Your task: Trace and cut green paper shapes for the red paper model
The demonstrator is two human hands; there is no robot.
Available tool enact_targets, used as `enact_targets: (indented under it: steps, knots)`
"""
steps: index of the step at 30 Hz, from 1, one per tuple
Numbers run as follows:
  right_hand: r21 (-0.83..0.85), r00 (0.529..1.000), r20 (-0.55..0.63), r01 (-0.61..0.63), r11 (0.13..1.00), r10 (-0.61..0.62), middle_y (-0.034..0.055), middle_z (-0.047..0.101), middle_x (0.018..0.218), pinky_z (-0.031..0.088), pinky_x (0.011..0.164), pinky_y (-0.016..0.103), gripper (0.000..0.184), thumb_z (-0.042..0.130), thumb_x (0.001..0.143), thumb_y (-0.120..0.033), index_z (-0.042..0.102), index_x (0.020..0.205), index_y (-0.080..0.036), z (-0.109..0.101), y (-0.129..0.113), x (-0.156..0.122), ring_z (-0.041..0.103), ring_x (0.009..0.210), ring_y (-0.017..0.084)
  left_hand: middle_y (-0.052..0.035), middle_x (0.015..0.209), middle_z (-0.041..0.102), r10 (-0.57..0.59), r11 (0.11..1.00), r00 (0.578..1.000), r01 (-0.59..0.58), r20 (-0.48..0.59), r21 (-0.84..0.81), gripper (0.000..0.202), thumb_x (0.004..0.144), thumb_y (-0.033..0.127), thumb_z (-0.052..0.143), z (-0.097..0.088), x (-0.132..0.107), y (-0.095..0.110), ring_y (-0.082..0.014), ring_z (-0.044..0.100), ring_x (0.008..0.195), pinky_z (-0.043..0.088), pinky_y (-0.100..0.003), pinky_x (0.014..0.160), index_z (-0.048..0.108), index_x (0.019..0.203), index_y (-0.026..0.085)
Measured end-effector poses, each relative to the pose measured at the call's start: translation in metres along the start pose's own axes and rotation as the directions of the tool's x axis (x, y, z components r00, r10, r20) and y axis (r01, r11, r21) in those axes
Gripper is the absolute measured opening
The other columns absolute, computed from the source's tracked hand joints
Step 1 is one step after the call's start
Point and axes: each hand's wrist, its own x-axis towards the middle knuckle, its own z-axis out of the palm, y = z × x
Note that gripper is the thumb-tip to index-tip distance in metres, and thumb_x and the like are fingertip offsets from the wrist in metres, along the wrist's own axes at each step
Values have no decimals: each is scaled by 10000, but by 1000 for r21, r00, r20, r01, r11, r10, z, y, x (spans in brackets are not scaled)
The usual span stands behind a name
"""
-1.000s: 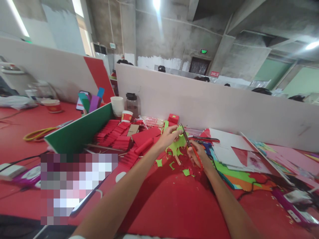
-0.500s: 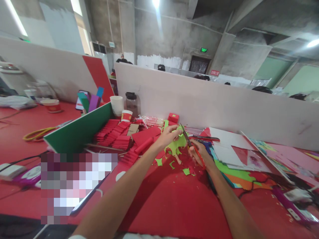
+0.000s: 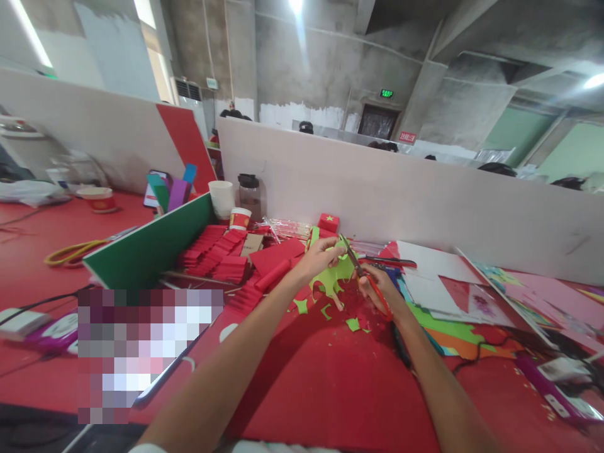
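My left hand [image 3: 321,258] is closed, fingertips pinching a light-green sheet of paper [image 3: 333,275] with a jagged, cut-out lower edge. In my right hand [image 3: 384,288] is a pair of scissors [image 3: 351,253] with orange-red handles. Their blades point up and left, close to the left fingertips and the paper's right edge. Whether the blades touch the paper I cannot tell. Below, small green scraps [image 3: 353,324] lie on the red tabletop [image 3: 330,384], among tiny red bits.
Stacks of folded red paper [image 3: 202,251] lie left, beside a green divider [image 3: 151,242]. Paper cups [image 3: 221,198] and a bottle [image 3: 249,196] stand behind. White sheets [image 3: 431,289] and coloured paper [image 3: 441,321] lie right. A long partition [image 3: 401,195] runs across the back.
The scissors' handle in my right hand has shifted slightly to the right. My left hand and the green paper look almost unchanged.
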Motion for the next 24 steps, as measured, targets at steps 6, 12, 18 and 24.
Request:
enact_targets:
  steps: [6, 12, 18, 24]
  knots:
    - [-19, 999, 34, 16, 1000, -15, -54, 454, 601, 318, 301, 184, 537, 556, 827, -731, 538, 884, -197, -7, 1, -1, 361, 341, 58, 45, 584, 465, -11, 1000, 999, 11, 29, 26, 277, 839, 380, 576, -2, -2, 2, -95, 419, 552, 325, -249, 577, 491, 669, 179]
    - [23, 994, 113, 0, 1000, -2, -64, 449, 607, 357, 286, 180, 614, 523, 820, -764, 555, 1054, -197, -12, 4, -3, 382, 338, 64, 43, 599, 468, -33, 997, 997, 28, 68, 76, 271, 849, 403, 565, -5, -3, 4, -100, 431, 574, 332, -247, 587, 531, 712, 172]
    - [25, 992, 130, -3, 1000, 0, -61, 455, 616, 366, 282, 174, 578, 538, 829, -744, 548, 1009, -195, -14, 2, -2, 378, 337, 56, 38, 621, 479, -55, 991, 994, 43, 95, 129, 289, 848, 427, 568, -9, -5, 9, -105, 440, 598, 336, -247, 593, 547, 717, 170]
    - [32, 992, 112, -55, 998, 51, -67, 444, 598, 338, 260, 166, 507, 578, 841, -693, 541, 934, -196, -13, 0, -1, 359, 324, 52, 33, 628, 501, -84, 988, 991, 70, 102, 137, 273, 846, 400, 573, -9, -5, 9, -108, 454, 608, 333, -246, 587, 539, 703, 170]
